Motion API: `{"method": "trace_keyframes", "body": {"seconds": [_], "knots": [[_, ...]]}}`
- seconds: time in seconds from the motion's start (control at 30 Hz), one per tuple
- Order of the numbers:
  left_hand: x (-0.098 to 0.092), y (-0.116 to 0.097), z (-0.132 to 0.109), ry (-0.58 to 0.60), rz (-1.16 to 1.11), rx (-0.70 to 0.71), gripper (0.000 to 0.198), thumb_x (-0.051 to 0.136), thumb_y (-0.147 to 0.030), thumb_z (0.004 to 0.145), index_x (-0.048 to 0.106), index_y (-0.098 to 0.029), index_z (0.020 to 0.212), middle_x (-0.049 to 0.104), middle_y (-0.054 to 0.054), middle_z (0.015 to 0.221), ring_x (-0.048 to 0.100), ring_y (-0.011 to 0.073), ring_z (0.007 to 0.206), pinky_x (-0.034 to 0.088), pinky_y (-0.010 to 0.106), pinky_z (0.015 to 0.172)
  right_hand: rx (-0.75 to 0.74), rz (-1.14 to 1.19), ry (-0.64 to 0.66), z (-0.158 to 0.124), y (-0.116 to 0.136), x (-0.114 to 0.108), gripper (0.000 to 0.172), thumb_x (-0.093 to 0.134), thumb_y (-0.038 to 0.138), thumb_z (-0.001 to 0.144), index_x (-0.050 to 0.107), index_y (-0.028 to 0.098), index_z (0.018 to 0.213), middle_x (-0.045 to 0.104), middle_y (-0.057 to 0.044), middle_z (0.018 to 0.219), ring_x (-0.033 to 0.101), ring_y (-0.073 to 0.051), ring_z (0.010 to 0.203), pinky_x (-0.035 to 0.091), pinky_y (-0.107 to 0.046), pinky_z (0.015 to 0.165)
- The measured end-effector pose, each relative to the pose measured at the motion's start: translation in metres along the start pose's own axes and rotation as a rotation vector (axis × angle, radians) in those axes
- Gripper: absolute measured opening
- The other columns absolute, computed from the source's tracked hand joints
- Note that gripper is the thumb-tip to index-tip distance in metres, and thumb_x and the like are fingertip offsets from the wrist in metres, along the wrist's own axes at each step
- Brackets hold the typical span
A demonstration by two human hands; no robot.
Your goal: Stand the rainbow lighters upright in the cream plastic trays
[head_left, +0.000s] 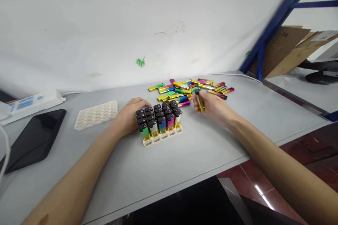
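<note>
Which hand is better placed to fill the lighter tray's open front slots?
Probably your right hand: it holds a lighter, black end up, right of the tray. Your left hand sits at the tray's left side, partly hidden.

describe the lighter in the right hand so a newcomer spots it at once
On the grey table, find the off-white rack of upright lighters, then the right hand to its right. That hand holds a tilted yellow lighter with a black top, gripped while its neighbours stand racked or lie in the loose pile.
</note>
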State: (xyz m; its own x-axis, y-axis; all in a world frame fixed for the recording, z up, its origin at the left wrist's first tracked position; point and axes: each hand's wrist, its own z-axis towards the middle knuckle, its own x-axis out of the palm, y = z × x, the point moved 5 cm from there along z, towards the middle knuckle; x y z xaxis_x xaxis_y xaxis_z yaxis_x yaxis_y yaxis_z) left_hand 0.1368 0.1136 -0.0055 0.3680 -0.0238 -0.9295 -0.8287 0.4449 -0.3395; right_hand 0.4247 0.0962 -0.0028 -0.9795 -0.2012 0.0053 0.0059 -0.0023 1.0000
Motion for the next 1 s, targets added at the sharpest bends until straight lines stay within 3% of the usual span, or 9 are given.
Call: {"method": "trace_keyframes", "body": {"seconds": [0.13,0.23,0.37,0.43,0.57,0.67,1.0], "knots": [[0.000,0.000,0.000,0.006,0.010,-0.005,0.034,0.053,-0.024,0.077,0.067,-0.022,0.108,0.068,0.009,0.119,0.059,0.0282,0.117,0.049,0.039,0.100,-0.119,-0.290,0.096,-0.011,0.015,0.006,0.038,0.066,0.054,0.094,0.062,0.019,0.080,0.057,0.000,0.076,0.044,-0.012,0.067,0.036,-0.028,0.062],[0.000,-0.002,0.000,-0.005,0.002,0.000,0.033,0.054,-0.023,0.077,0.067,-0.022,0.107,0.068,0.008,0.119,0.060,0.0268,0.115,0.050,0.038,0.099,-0.251,-0.338,0.095,-0.029,0.038,0.019,0.033,0.072,0.048,0.091,0.065,0.019,0.077,0.057,0.000,0.075,0.048,-0.012,0.066,0.039,-0.028,0.061],[0.001,-0.002,0.000,0.003,0.000,0.021,0.031,0.054,-0.023,0.079,0.067,-0.021,0.108,0.068,0.008,0.119,0.060,0.0263,0.115,0.049,0.038,0.101,-0.323,-0.397,0.146,-0.057,0.060,0.055,0.021,0.074,0.040,0.090,0.068,0.022,0.082,0.063,0.000,0.073,0.058,-0.014,0.064,0.048,-0.029,0.058],[0.001,-0.002,0.000,0.004,0.001,0.025,0.030,0.055,-0.025,0.080,0.066,-0.021,0.108,0.068,0.009,0.120,0.060,0.0274,0.116,0.048,0.040,0.102,-0.424,-0.474,0.171,-0.067,0.067,0.078,0.015,0.077,0.036,0.089,0.069,0.024,0.094,0.071,-0.001,0.085,0.065,-0.016,0.071,0.054,-0.030,0.064],[0.000,-0.002,-0.001,-0.025,-0.041,0.046,0.030,0.057,-0.028,0.080,0.066,-0.022,0.108,0.068,0.008,0.119,0.060,0.0277,0.115,0.049,0.041,0.102,-0.562,-0.652,0.200,-0.069,0.061,0.115,0.018,0.076,0.028,0.090,0.067,0.026,0.106,0.076,-0.001,0.096,0.070,-0.016,0.076,0.057,-0.030,0.071],[-0.001,-0.004,-0.002,-0.044,-0.074,0.064,0.030,0.056,-0.027,0.078,0.067,-0.021,0.105,0.068,0.009,0.116,0.060,0.0285,0.113,0.050,0.043,0.100,-0.619,-0.819,0.213,-0.063,0.049,0.132,0.018,0.073,0.025,0.093,0.067,0.024,0.111,0.077,-0.003,0.098,0.071,-0.017,0.075,0.055,-0.029,0.067],[0.000,-0.005,-0.004,-0.057,-0.090,0.071,0.029,0.054,-0.026,0.079,0.067,-0.020,0.104,0.068,0.009,0.117,0.058,0.0286,0.114,0.048,0.043,0.101,-0.681,-0.950,0.263,-0.064,0.045,0.142,0.016,0.066,0.027,0.098,0.069,0.022,0.113,0.078,-0.004,0.098,0.072,-0.016,0.078,0.051,-0.026,0.067]]}}
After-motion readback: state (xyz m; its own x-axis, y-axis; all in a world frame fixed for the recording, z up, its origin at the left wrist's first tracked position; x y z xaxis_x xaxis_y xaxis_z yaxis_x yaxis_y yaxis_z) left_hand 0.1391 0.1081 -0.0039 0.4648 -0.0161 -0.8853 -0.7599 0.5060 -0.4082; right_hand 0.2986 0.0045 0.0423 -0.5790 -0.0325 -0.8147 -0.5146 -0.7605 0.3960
